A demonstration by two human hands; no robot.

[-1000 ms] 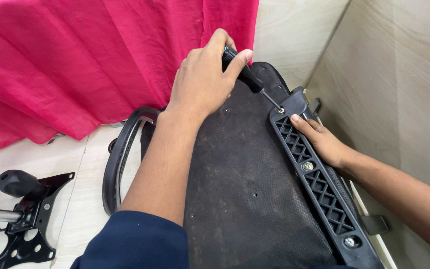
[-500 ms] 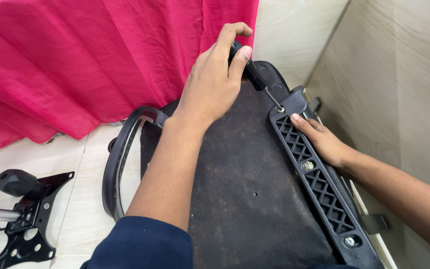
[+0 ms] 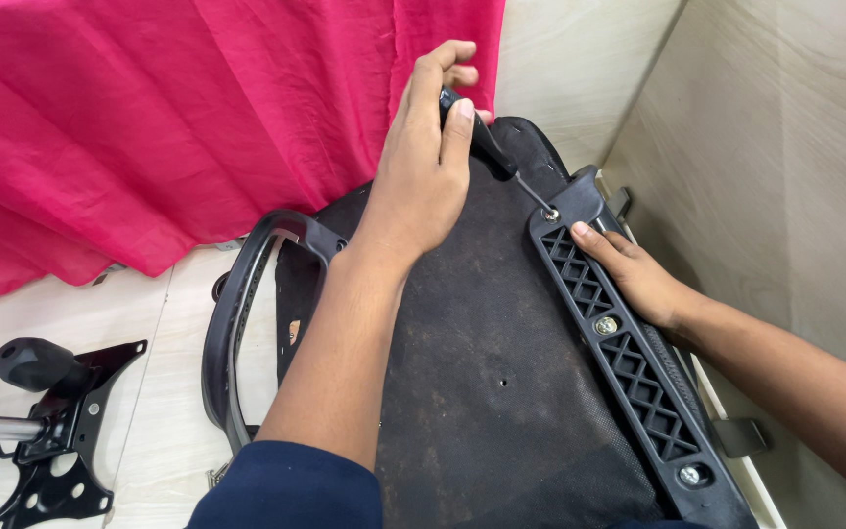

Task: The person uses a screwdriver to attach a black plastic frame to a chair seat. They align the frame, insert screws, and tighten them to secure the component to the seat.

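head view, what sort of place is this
Probably a room at home or a small workshop floor, not a factory: an upturned chair seat lies on pale floor tiles, a pink cloth is draped behind, and a loose metal chair base plate sits nearby.

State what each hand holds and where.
Left hand grips the black-handled screwdriver by its handle. Right hand holds nothing, pressing on the black ribbed plastic bracket.

Pale tiled floor (image 3: 149,323), beige wall (image 3: 785,147)

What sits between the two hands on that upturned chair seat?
In the head view, the screwdriver's shaft and the ribbed bracket's top screw lie between the left hand and right hand.
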